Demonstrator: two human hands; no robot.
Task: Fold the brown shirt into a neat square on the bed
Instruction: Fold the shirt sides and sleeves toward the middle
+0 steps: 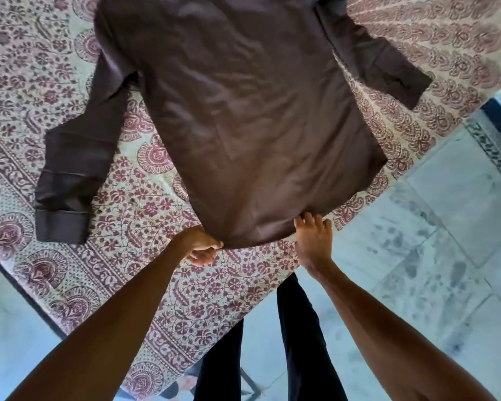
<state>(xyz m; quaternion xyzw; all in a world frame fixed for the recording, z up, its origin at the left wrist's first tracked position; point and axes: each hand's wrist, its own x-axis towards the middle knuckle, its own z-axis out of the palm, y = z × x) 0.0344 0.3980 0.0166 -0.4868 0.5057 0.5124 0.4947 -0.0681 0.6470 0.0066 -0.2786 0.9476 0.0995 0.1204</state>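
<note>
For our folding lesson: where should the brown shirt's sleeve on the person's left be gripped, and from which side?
Pinch the cuff from the near edge of the bed: it lies flat, nearest the left hand, so it swings the sleeve over the brown shirt.

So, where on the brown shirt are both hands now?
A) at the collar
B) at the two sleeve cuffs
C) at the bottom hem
C: the left hand and the right hand both meet the brown shirt at its bottom hem.
</note>
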